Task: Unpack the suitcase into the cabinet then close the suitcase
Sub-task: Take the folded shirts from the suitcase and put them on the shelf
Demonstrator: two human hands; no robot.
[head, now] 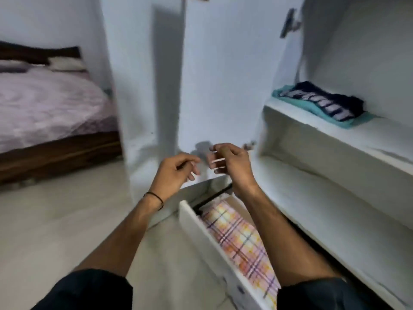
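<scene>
- Head view, left grip (176, 168): hovering above open drawer (196, 233), fingers loosely curled, nothing held. Black wristband (154, 198) on that wrist.
- Right grip (230, 162): just beside the left, not touching it. Fingers half bent & spread, nothing visible betw. fingertips. Motion blur here, so a very small item not excluded.
- Judged: both grips free betw. items, ready for next fetch.
- Plaid cloth (241, 240): lying lengthwise inside drawer, filling most of visible width. Judged stowed flat to keep drawer closable.
- Drawer: standing open at base of cabinet (357, 52), below the shelves. Judged left open for further loading.
- Folded clothes (319, 101): navy piece w/ white lettering on top of teal piece, on upper shelf (301, 124), set back from front edge. Judged stacked flat for room alongside.
- Cabinet door (223, 74): swung open to left of shelves, giving full access.
- Bed (44, 104): far left, well apart from work area.
- Suitcase: not in view. Position, remaining contents & lid state cannot be told, so progress only approx.: some items stowed, closing step not confirmable.
- Hidden/cut off: near end of drawer lost at frame bottom, far end behind right forearm, shelves cut off at right edge.
- Lettering on navy piece unreadable. Dark strip at drawer's far end not identifiable.
</scene>
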